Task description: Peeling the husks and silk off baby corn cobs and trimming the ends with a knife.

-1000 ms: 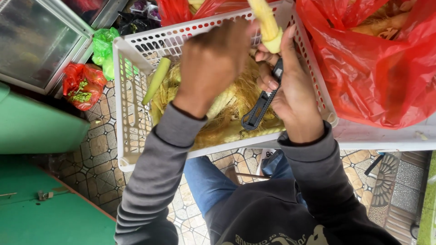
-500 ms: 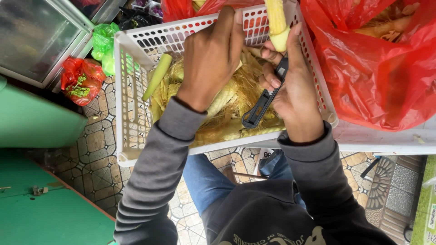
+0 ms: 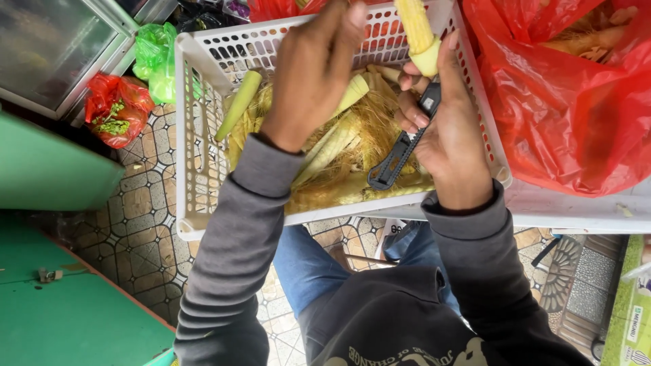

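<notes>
Yellow corn cob (image 3: 415, 27), partly stripped, is pinched by the right hand (image 3: 451, 135) alongside a black knife (image 3: 401, 150); left hand (image 3: 313, 74) grip cannot be determined; husks (image 3: 339, 169) fill the white basket (image 3: 193, 169).

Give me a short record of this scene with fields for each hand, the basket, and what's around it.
left hand: raised over the basket, fingers reaching toward the top edge of the view; what it grips is cut off
right hand: holds the base of a yellow corn cob and a black knife handle
basket: white slotted plastic, holds pale husks and one green husk piece
right side: red plastic bag with more husks
left side: green bag, small red bag
floor: patterned tiles
</notes>
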